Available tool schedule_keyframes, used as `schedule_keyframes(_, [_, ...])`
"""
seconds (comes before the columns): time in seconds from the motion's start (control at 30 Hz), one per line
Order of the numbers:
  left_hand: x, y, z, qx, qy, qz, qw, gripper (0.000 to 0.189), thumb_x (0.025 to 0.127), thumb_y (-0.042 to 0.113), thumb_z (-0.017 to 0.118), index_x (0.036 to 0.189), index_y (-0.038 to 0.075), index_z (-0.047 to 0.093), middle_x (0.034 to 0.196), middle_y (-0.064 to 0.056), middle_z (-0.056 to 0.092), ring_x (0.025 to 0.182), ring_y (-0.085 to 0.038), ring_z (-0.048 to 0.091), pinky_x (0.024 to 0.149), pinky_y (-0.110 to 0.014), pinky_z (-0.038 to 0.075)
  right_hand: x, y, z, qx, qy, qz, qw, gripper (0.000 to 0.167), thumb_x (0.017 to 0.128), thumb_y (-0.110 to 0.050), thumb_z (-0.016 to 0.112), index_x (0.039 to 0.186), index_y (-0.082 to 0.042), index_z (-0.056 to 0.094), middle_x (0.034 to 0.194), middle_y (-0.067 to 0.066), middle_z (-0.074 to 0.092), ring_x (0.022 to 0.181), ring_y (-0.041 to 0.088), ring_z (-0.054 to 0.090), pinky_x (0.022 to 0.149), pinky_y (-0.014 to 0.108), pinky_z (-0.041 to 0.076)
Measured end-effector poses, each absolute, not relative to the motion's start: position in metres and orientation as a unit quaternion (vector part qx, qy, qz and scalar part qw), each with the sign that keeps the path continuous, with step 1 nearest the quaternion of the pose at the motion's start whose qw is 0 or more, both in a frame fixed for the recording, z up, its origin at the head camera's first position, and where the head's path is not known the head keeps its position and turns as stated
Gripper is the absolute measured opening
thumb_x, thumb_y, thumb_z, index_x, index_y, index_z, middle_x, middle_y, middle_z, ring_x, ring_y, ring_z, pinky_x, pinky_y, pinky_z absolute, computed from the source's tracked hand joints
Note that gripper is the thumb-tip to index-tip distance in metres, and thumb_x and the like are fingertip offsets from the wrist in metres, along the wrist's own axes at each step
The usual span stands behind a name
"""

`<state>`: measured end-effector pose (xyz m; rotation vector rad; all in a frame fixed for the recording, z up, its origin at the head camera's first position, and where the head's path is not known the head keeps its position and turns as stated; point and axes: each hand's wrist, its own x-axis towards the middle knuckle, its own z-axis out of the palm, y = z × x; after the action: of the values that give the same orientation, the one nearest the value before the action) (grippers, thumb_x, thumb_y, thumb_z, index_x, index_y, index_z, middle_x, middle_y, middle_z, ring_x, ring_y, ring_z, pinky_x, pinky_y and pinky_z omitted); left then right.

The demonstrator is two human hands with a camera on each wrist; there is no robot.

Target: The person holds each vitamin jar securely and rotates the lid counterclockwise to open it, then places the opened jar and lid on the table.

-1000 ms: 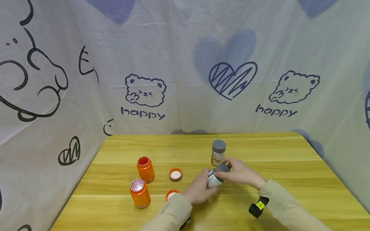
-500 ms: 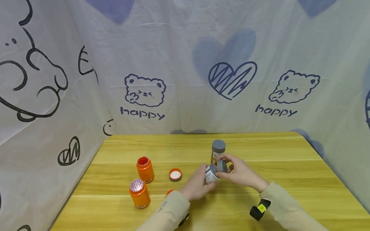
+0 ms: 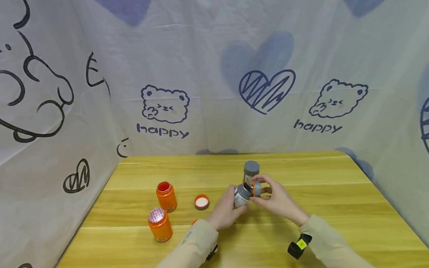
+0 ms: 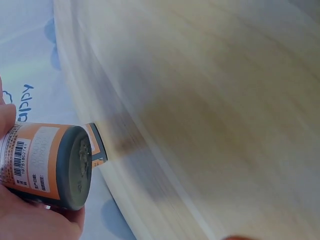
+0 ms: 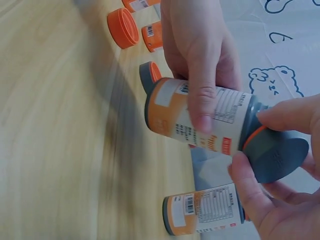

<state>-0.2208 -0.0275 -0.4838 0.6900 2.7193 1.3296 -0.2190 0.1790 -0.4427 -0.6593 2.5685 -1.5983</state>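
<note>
My left hand (image 3: 223, 211) grips a small grey pill bottle (image 3: 241, 194) with a white and orange label, thumb laid across the label in the right wrist view. The bottle leans with its neck to the right. A grey screw cap (image 5: 280, 155) with an orange inner rim is pinched between the thumb and fingers of my right hand (image 3: 278, 197). It sits askew at the bottle's mouth, and part of the neck shows between cap and bottle. In the left wrist view the bottle's grey base (image 4: 77, 167) faces the camera.
A second grey bottle (image 3: 251, 168), capped, stands just behind the hands. To the left are an open orange bottle (image 3: 167, 200) and another orange bottle (image 3: 162, 230) with a patterned seal. An upturned cap (image 3: 201, 202) lies near them; an orange cap (image 5: 122, 28) is mostly hidden by the left sleeve in the head view.
The cap has tilted up and away from the bottle, showing its orange rim and the neck. Both hands have shifted slightly left with the bottle and cap.
</note>
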Motion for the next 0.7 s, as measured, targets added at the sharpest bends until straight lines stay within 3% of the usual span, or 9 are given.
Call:
schedule_keyframes(0.2, [-0.2243, -0.0266, -0.4817, 0.203, 0.869, 0.45, 0.015, 0.054, 0.094, 0.028, 0.072, 0.134, 0.003, 0.044, 0.123, -0.014, 0.062, 0.109, -0.024, 0.062, 0.093, -0.041, 0.052, -0.2196, 0.1774, -0.4472, -0.209, 0.806, -0.553, -0.001, 0.054, 0.087, 0.005, 0.072, 0.136, 0.001, 0.05, 0.138, 0.028, 0.047, 0.116, 0.047, 0.06, 0.083, 0.028, 0.058])
schedule_keyframes(0.43, [-0.226, -0.0245, -0.4786, 0.166, 0.862, 0.479, -0.018, 0.056, 0.092, 0.029, 0.074, 0.135, 0.005, 0.048, 0.128, -0.014, 0.057, 0.116, -0.027, 0.057, 0.101, -0.046, 0.048, -0.2216, 0.1741, -0.4501, -0.193, 0.804, -0.558, -0.072, 0.051, 0.085, 0.01, 0.07, 0.133, 0.003, 0.054, 0.137, 0.023, 0.054, 0.125, 0.04, 0.052, 0.096, 0.031, 0.053])
schedule_keyframes(0.5, [-0.2252, -0.0245, -0.4778, 0.156, 0.865, 0.476, -0.032, 0.057, 0.091, 0.029, 0.075, 0.135, 0.004, 0.048, 0.127, -0.014, 0.055, 0.117, -0.027, 0.055, 0.102, -0.047, 0.048, -0.2232, 0.1736, -0.4517, -0.169, 0.8, -0.572, -0.065, 0.052, 0.085, 0.011, 0.07, 0.134, 0.002, 0.054, 0.134, 0.023, 0.054, 0.123, 0.036, 0.052, 0.097, 0.029, 0.051])
schedule_keyframes(0.7, [-0.2232, -0.0232, -0.4736, 0.114, 0.855, 0.505, -0.035, 0.058, 0.09, 0.026, 0.076, 0.135, 0.0, 0.048, 0.128, -0.018, 0.053, 0.121, -0.033, 0.054, 0.106, -0.05, 0.046, -0.2232, 0.1697, -0.4524, -0.052, 0.739, -0.672, 0.015, 0.059, 0.087, 0.01, 0.065, 0.142, 0.003, 0.045, 0.132, 0.025, 0.048, 0.115, 0.029, 0.057, 0.086, 0.021, 0.056])
